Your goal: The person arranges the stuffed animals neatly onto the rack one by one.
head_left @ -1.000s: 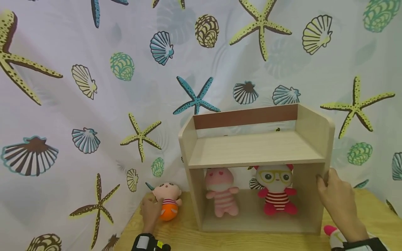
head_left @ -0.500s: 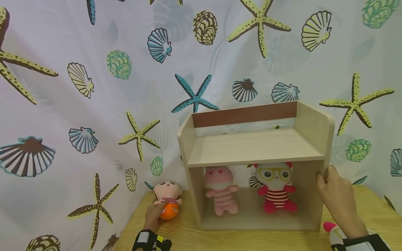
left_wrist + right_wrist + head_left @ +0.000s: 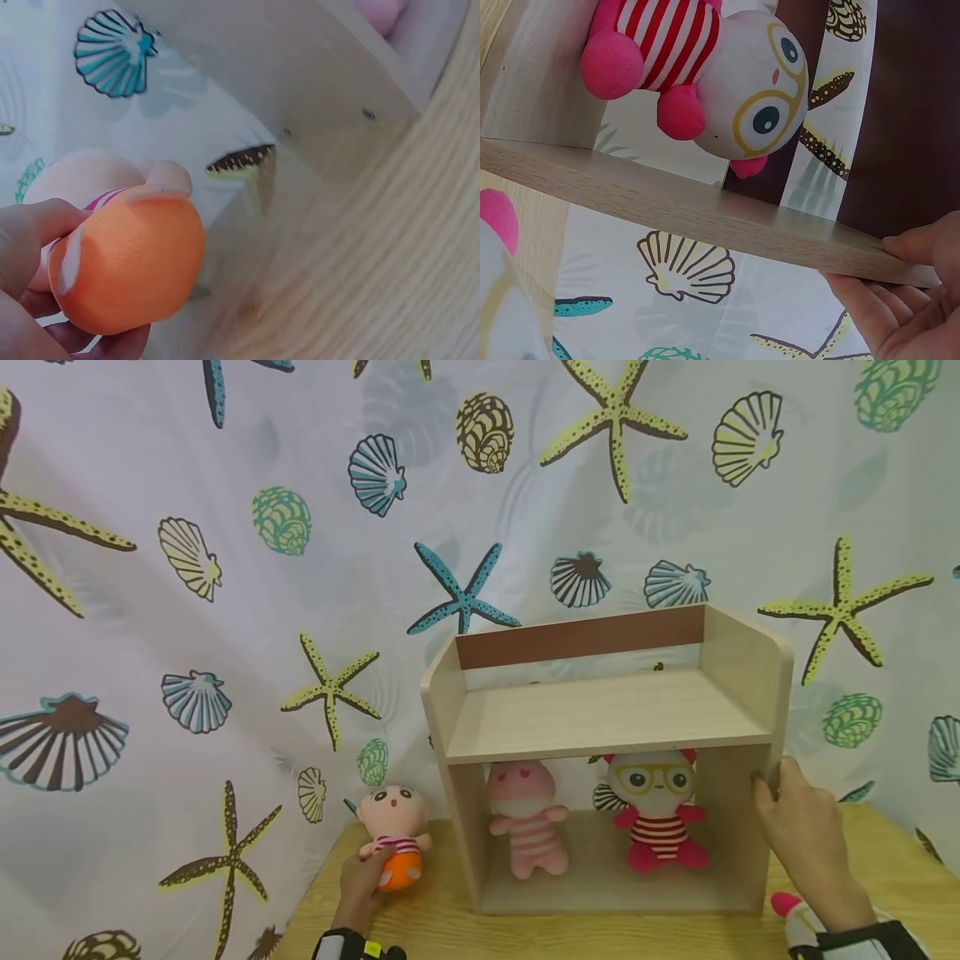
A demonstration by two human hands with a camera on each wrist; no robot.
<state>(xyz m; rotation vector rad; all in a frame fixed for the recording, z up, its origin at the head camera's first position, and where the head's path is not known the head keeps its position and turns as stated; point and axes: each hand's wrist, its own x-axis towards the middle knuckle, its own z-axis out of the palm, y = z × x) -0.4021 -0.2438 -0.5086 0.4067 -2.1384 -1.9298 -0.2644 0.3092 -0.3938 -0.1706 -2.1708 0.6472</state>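
I see my left hand (image 3: 360, 889) gripping the orange-bodied doll (image 3: 393, 837), upright beside the wooden shelf (image 3: 600, 714) on the table (image 3: 450, 927). My right hand (image 3: 806, 835) holds the shelf's right wall. Inside stand a pink doll (image 3: 525, 818) and a bespectacled red-striped doll (image 3: 660, 814). A seashell curtain (image 3: 225, 568) hangs behind.

A white toy (image 3: 797, 925) beside the right wrist is cut off.

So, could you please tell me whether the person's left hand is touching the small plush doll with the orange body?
Touching. In the left wrist view the left hand grips the small orange-bodied plush doll, fingers curled round it with no gap.
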